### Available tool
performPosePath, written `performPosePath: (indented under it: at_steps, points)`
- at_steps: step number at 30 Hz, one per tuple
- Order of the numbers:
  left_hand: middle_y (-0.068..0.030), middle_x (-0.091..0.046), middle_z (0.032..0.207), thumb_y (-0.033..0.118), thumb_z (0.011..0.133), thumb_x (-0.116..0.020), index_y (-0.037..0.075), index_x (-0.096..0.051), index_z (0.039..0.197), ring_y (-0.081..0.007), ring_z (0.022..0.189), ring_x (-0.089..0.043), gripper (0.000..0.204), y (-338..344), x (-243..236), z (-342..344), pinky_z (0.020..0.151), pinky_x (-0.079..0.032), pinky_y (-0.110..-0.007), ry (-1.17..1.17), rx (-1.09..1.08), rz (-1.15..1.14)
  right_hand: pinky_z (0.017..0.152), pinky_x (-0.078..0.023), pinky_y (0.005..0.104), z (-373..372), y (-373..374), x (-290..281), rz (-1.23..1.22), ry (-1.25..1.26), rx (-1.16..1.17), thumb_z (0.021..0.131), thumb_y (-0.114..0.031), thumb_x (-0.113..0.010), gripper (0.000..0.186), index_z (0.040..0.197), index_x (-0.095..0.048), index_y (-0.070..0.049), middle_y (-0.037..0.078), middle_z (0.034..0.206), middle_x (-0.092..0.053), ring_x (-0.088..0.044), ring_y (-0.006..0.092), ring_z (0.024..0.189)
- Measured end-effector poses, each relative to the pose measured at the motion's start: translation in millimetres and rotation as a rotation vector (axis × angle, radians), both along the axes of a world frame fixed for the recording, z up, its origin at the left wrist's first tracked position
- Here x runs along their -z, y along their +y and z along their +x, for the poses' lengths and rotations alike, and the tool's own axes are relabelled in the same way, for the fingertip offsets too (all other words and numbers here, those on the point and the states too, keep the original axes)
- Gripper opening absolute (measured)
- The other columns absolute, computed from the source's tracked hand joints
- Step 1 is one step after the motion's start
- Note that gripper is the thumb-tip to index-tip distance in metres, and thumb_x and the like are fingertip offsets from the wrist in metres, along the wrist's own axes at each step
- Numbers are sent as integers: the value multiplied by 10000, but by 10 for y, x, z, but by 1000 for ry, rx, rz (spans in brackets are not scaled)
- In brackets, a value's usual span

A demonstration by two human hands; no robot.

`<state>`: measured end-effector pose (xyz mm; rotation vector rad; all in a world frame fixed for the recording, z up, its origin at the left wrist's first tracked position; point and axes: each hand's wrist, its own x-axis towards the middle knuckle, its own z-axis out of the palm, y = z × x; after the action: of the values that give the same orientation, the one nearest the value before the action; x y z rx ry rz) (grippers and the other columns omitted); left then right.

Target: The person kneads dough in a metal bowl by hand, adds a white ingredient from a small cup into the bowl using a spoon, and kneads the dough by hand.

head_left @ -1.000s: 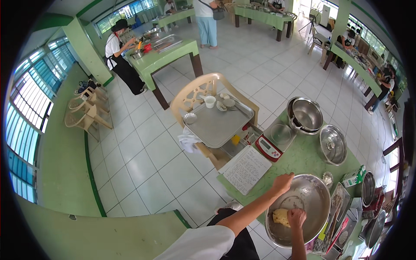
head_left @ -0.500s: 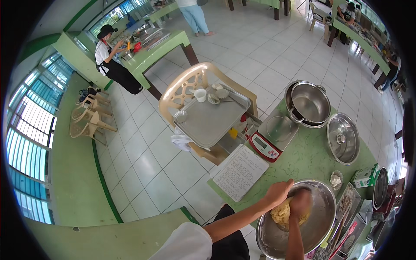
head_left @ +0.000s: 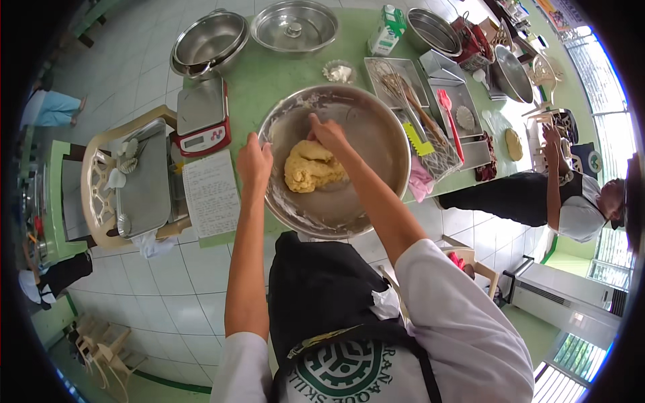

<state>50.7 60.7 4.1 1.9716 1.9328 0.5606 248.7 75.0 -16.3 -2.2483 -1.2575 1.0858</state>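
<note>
A lump of yellow dough (head_left: 310,168) lies left of centre in a wide stainless steel mixing bowl (head_left: 376,168), with pale smears on the inner wall. My left hand (head_left: 255,162) is closed on the bowl's left rim. Inside the bowl, my right hand (head_left: 327,132) has its fingers curled at the dough's far edge; the fingertips are partly hidden. Handwritten notes on a sheet of paper (head_left: 211,195) lie left of the bowl. Beyond them sits a red kitchen scale (head_left: 203,140) with a metal platform.
Steel pots (head_left: 209,40), a round lid (head_left: 294,30), a carton (head_left: 387,32) and a cup of white stuff (head_left: 339,72) stand beyond the bowl. Trays with a whisk (head_left: 403,87) and red spatula (head_left: 449,111) lie right. A chair holds a tray (head_left: 144,181). A co-worker (head_left: 578,201) stands right.
My view has swung to the right, bringing the bowl to the middle. My right hand, blurred on the dough before, is now at its far edge. My left hand stays on the rim.
</note>
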Motion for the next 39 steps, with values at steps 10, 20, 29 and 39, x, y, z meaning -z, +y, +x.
performPosePath:
  at_steps: [10,20,29,39]
  points:
    - [-195,-644,786,197,825,-636,22,-528,1031,-389,761,-631,291,-181,104,-31,632,-494,-463,2,20,61,571,-493,457,-369,-1232,235,362,-511,85,903,-343,-500,374,701,-636,-58,172,619,-617,-619,365,600]
    - [-213,-597,658,168,852,-618,28,-451,869,-401,651,-609,219,-112,-19,-84,526,-460,-453,-93,75,-42,519,-460,454,-297,-80,623,500,-619,58,902,-267,-518,327,637,-516,-76,154,561,-570,-564,355,517]
    - [-220,-608,697,176,847,-616,15,-457,872,-410,696,-614,228,-257,70,-189,588,-460,-481,-102,-81,-21,443,-346,255,-384,-172,72,393,940,556,925,-191,-466,318,623,-442,-94,9,565,-476,-419,124,480]
    - [-207,-638,784,156,822,-633,22,-508,969,-400,770,-625,235,-329,83,-146,637,-479,-476,-30,-106,-62,734,-512,398,508,-602,30,278,-327,118,900,-265,-462,360,855,-623,53,158,925,-669,-660,306,842]
